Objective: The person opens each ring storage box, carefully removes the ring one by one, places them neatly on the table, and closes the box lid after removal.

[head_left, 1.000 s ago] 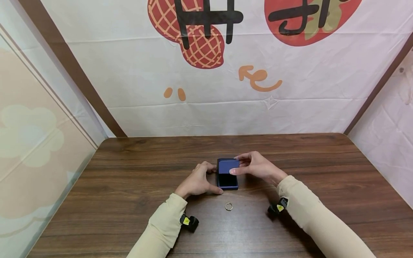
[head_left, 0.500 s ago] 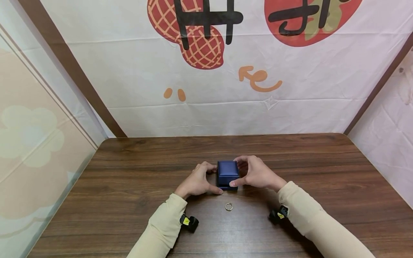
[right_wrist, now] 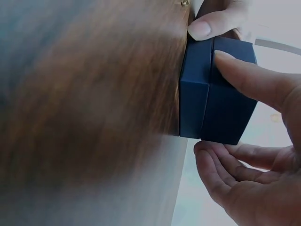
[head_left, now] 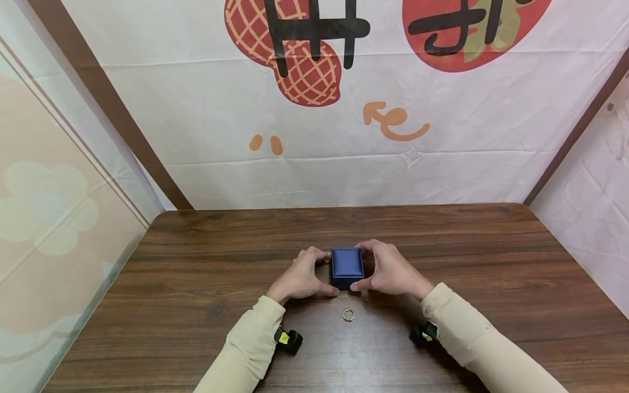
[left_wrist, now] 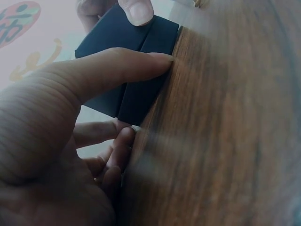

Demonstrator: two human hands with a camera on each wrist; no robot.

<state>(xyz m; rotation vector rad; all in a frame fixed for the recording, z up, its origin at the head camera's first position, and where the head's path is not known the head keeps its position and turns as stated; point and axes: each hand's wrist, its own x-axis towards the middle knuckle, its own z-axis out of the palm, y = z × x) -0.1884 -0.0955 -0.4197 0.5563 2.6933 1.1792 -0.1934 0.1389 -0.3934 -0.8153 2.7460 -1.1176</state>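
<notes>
A small dark-blue ring box (head_left: 347, 263) sits on the table with its lid down, the seam between lid and base showing in the right wrist view. My left hand (head_left: 301, 277) grips the lower part from the left, thumb on the front and fingers round the back. From the right, my right hand (head_left: 393, 271) holds the lid, its thumb on the front of the box (right_wrist: 228, 108) and its fingers at the back. A gold-coloured ring (head_left: 348, 315) lies on the table just in front of the box.
The brown wood-grain table (head_left: 221, 240) reaches back to a white printed curtain (head_left: 344, 180). Another pale curtain (head_left: 49, 218) hangs along the left side. A black wrist camera (head_left: 289, 339) is strapped at the left sleeve.
The box's lid has swung down from raised to shut, my right hand moving down and toward me with it. My left hand and the ring have stayed in place.
</notes>
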